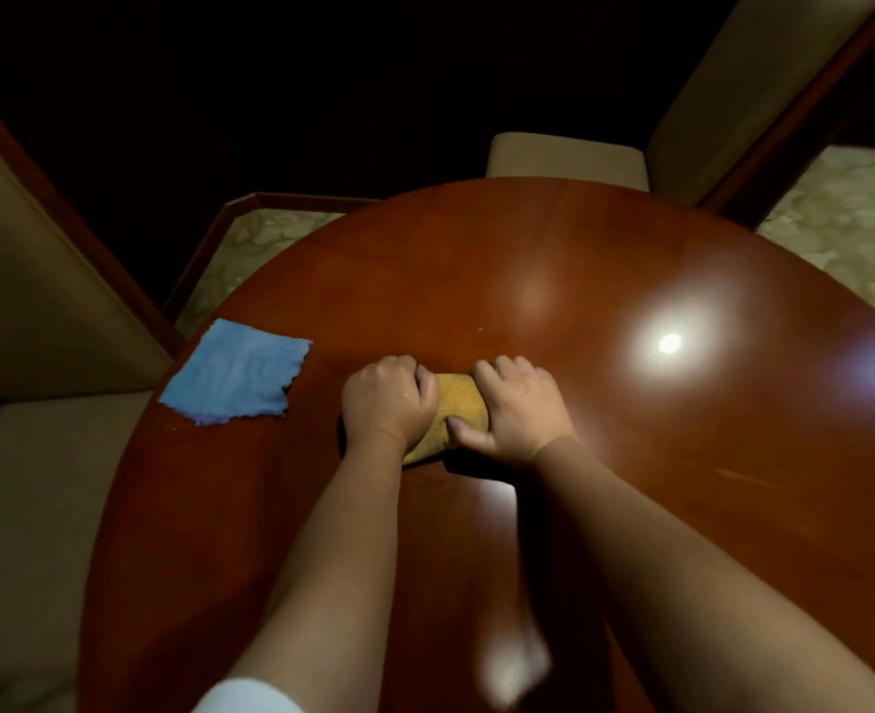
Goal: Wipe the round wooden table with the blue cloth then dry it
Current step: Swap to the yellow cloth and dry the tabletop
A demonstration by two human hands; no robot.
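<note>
The round wooden table (553, 280) is glossy red-brown and fills most of the head view. A blue cloth (237, 375) lies flat and spread out near the table's left edge, apart from both hands. In the middle of the table sits a folded yellow cloth (458, 403). My left hand (386, 398) grips its left side with curled fingers. My right hand (515, 409) grips its right side, the thumb pressed onto the cloth's front. Both hands cover much of the yellow cloth.
Beige upholstered chairs with dark wooden frames stand around the table: one at the left (39, 280), one at the far side (566, 162), one at the upper right (764, 90). Patterned carpet (847, 218) shows beyond the rim. Bright light glare (669, 343) reflects on the tabletop's right.
</note>
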